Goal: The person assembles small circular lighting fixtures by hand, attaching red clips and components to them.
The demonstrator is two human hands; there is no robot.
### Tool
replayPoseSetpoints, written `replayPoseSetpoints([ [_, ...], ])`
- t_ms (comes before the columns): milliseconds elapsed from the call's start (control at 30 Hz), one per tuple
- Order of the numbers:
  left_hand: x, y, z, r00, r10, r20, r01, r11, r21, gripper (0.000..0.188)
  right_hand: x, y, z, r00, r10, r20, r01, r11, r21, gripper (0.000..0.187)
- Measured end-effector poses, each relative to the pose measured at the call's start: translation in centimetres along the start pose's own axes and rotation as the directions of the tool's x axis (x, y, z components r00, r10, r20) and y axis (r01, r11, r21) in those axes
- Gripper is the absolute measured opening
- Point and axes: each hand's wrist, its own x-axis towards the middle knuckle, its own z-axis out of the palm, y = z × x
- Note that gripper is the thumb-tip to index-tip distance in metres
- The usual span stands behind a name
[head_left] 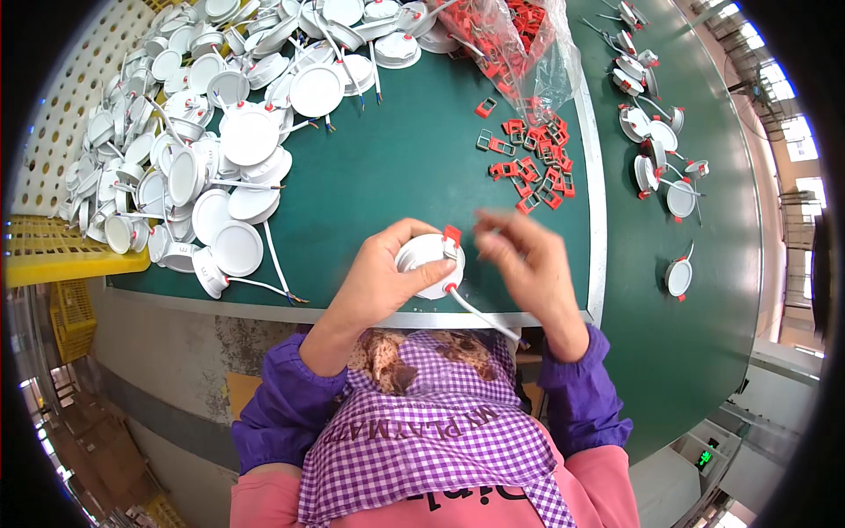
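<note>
Purple sleeves [286,409]; gingham apron [427,444]

Bright windows [799,139] line the right; a green worktable [396,158] stands above grey floor [163,356].

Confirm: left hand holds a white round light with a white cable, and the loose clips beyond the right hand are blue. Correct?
Not quite: the head view shows the loose clips are red and silvery, not blue. The rest stands: the left hand holds a white round light with a white cable, and the clips lie beyond the right hand.
</note>
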Motion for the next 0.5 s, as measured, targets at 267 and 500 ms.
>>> replayPoseSetpoints([
  [267,0.3,-0.4,-0.1,0.977,-0.083,-0.198,-0.025,0.873,-0.488,0.043,8.2,3.1,-2.1,0.944,-0.325,0.053,0.274,0.685,-0.675,0.015],
  [500,-0.7,0.0,-0.6,0.941,-0.117,-0.318,-0.073,0.846,-0.529,0.045,8.1,2.9,-1.9,0.975,-0.191,0.114,0.212,0.642,-0.737,0.009],
])
